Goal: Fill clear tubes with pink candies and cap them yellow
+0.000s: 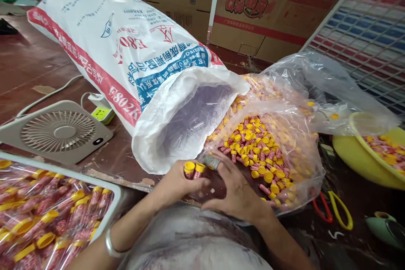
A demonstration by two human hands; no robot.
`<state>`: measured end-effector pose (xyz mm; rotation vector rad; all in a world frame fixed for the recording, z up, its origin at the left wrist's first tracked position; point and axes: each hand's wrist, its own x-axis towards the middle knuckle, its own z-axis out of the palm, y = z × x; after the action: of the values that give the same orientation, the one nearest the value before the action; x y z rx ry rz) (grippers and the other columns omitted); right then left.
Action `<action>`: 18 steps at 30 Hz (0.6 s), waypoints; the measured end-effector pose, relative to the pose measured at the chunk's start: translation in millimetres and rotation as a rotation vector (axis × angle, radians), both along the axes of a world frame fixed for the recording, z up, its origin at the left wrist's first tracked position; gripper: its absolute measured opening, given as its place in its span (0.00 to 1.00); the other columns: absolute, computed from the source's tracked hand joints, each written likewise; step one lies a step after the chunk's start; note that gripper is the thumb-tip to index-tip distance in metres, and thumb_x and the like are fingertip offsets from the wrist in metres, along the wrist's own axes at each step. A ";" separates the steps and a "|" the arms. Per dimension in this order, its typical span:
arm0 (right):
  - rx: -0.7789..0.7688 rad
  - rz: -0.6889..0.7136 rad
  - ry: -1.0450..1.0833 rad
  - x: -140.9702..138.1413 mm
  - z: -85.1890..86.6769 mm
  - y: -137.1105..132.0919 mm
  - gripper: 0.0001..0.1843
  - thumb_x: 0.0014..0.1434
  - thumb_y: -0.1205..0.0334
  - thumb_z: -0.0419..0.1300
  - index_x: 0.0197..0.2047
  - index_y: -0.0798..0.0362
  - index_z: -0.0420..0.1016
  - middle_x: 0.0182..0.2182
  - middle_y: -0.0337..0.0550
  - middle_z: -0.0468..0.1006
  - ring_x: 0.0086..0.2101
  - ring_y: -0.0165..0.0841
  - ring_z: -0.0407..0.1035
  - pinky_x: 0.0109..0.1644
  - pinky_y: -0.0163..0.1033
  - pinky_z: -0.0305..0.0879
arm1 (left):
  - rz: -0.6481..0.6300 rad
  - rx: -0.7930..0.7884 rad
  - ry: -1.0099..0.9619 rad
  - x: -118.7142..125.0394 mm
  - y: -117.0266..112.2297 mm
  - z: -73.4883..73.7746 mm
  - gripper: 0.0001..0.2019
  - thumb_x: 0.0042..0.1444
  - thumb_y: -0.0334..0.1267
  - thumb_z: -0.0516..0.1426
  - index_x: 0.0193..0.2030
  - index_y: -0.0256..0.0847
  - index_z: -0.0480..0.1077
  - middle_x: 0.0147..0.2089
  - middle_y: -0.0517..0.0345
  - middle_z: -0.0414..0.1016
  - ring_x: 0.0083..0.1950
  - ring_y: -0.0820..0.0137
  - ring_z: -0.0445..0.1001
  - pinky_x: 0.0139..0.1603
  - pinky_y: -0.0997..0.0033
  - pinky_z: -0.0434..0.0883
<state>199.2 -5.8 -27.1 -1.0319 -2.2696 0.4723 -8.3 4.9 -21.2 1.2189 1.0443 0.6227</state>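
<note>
**Two hands at the mouth of the tube bag**

Two yellow-capped tubes (194,169) stand gripped in the left hand (177,185), fingers curled closed around their lower ends, caps upward. Right hand (236,194) lies just beside it, fingers partly bent; thumb and forefinger appear to pinch a small clear tube (211,161), though the view there is too blurred to confirm the grip. A bracelet (110,244) sits on the left wrist.

Both hands rest at the near edge of a clear plastic bag (284,152) lying open on the table (28,63), filled with loose tubes (253,143) bearing yellow caps and red-and-white contents. Touching that bag on its left is a large white woven sack (126,59), on its side, mouth toward the person, with clear empties visible inside.

At lower left, a white tray (117,194) holds packed tubes. Behind it sits a flat fan (60,130) beside a power strip (103,113). To the right are a yellow basin (360,156), partly under the plastic, and scissors (335,211) with red and yellow handles. Cardboard cartons (262,12) stand at the rear.
</note>
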 end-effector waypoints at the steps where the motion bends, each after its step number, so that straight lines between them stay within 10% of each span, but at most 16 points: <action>1: -0.021 -0.059 -0.006 7.1 -1.2 4.6 0.40 0.55 0.45 0.74 0.61 0.53 0.62 0.57 0.57 0.71 0.60 0.51 0.65 0.63 0.58 0.67 | 0.021 0.115 0.185 -9.2 6.2 3.2 0.12 0.54 0.45 0.63 0.32 0.39 0.71 0.27 0.58 0.74 0.28 0.68 0.72 0.29 0.73 0.64; 5: -0.020 -0.293 -0.090 21.1 -16.5 18.8 0.03 0.69 0.62 0.61 0.43 0.52 0.71 0.41 0.48 0.77 0.44 0.42 0.74 0.49 0.46 0.74 | 0.113 0.566 1.061 -36.5 35.7 8.7 0.09 0.59 0.36 0.55 0.42 0.37 0.74 0.37 0.45 0.80 0.37 0.54 0.80 0.34 0.64 0.67; 7: -0.032 -0.232 -0.217 14.2 -24.7 21.1 0.05 0.69 0.69 0.59 0.39 0.52 0.72 0.41 0.46 0.77 0.42 0.39 0.74 0.48 0.42 0.73 | 0.071 0.603 1.288 -36.4 48.8 4.6 0.13 0.62 0.34 0.51 0.47 0.34 0.74 0.41 0.37 0.80 0.39 0.47 0.81 0.33 0.60 0.69; 13: -0.073 -0.223 -0.489 -12.1 -38.4 20.6 0.07 0.64 0.73 0.62 0.44 0.54 0.74 0.46 0.51 0.75 0.40 0.42 0.75 0.41 0.43 0.75 | 0.045 0.588 1.244 -19.6 67.8 -12.1 0.16 0.61 0.33 0.50 0.48 0.28 0.75 0.48 0.26 0.77 0.40 0.45 0.81 0.35 0.58 0.71; 18: -0.135 -0.286 0.017 11.2 -32.4 21.1 0.07 0.62 0.73 0.59 0.40 0.52 0.75 0.46 0.50 0.75 0.45 0.40 0.74 0.49 0.45 0.76 | 0.048 0.516 0.846 -33.7 56.7 -10.4 0.14 0.62 0.44 0.58 0.49 0.40 0.77 0.44 0.49 0.83 0.43 0.59 0.81 0.41 0.68 0.73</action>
<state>210.4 15.2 -59.5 -1.3895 -2.0535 0.5143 -42.0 61.6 -31.6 2.0019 1.6733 0.4148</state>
